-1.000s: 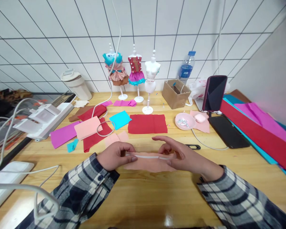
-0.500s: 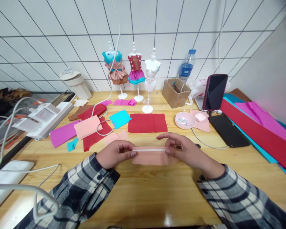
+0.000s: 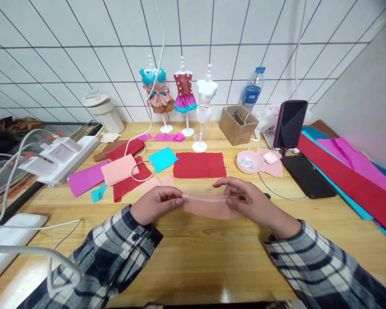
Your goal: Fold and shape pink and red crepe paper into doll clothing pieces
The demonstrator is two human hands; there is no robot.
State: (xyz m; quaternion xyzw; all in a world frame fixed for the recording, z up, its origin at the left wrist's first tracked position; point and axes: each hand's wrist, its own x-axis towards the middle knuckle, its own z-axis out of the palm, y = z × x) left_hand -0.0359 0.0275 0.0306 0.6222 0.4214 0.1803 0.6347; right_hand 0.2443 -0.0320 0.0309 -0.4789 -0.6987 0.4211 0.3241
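Note:
A peach strip of crepe paper point(image 3: 209, 210) is stretched between my hands just above the table. Along its upper edge runs a thin white band point(image 3: 206, 198) that looks like tape; it bows down slightly in the middle. My left hand point(image 3: 156, 205) pinches the left end between thumb and fingers. At the other end my right hand point(image 3: 249, 199) grips the paper with its thumb against bent fingers, the index finger stretched out above. Under the right hand, a dark object point(image 3: 267, 196) is mostly hidden. Beyond the hands lies a flat red crepe paper piece point(image 3: 199, 165).
Two dressed mini mannequins point(image 3: 161, 92) and a bare white one point(image 3: 206, 96) stand behind. A pink bowl of beads point(image 3: 259, 162), a cardboard box point(image 3: 238, 126) and phones point(image 3: 309, 176) are right. Coloured paper pieces point(image 3: 86, 179), a tape ring point(image 3: 152, 171) and a power strip point(image 3: 67, 159) are left.
The paper's upper edge has gone from straight to slightly bowed, and its left end has shifted a little right. Both hands keep their pinch.

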